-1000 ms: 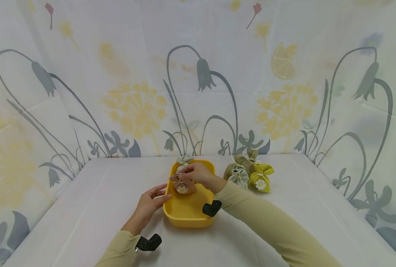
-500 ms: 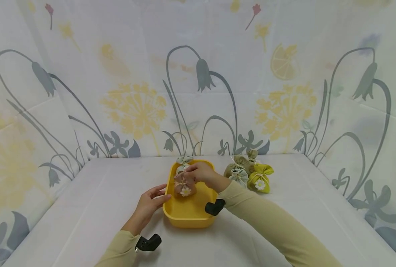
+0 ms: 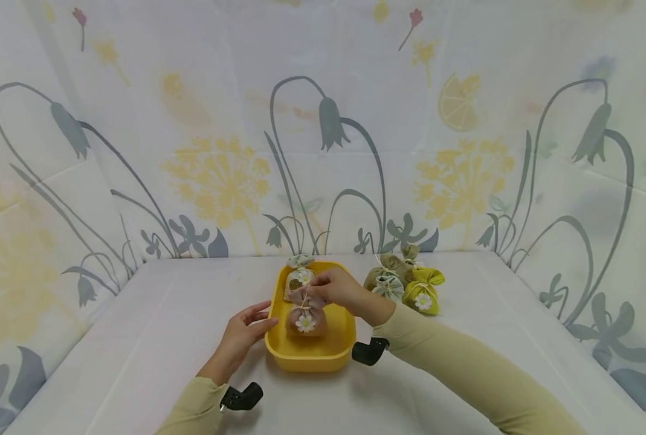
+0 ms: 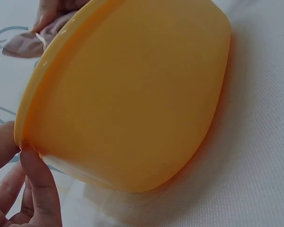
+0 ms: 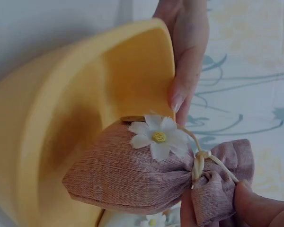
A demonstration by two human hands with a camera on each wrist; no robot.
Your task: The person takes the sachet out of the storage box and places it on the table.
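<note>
My right hand [image 3: 344, 293] pinches a dusty-pink cloth drawstring pouch [image 5: 128, 172] by its gathered neck, just above the cream cord. A white flower with a yellow centre decorates the pouch's front. It is inside the yellow plastic tub [image 3: 312, 364]; whether it touches the bottom I cannot tell. On the tub's left side, my left hand [image 3: 243, 329] pinches the rim between thumb and fingers, as the left wrist view shows. Behind the pink pouch, at the tub's far left, a pale grey-green pouch [image 3: 294, 281] with a white flower is partly covered.
Right of the tub, several pouches stand together on the white-covered table [image 3: 154, 338]: a yellow-green one [image 3: 423, 293] with a white flower, a pale grey-green one [image 3: 389, 286] and olive-brown ones [image 3: 390, 263]. A flower-printed cloth [image 3: 219, 121] hangs behind the table.
My right hand has moved right and slightly nearer with the pink pouch, whose flower now faces me more squarely. More of the pale pouch behind shows. The left hand keeps its place.
</note>
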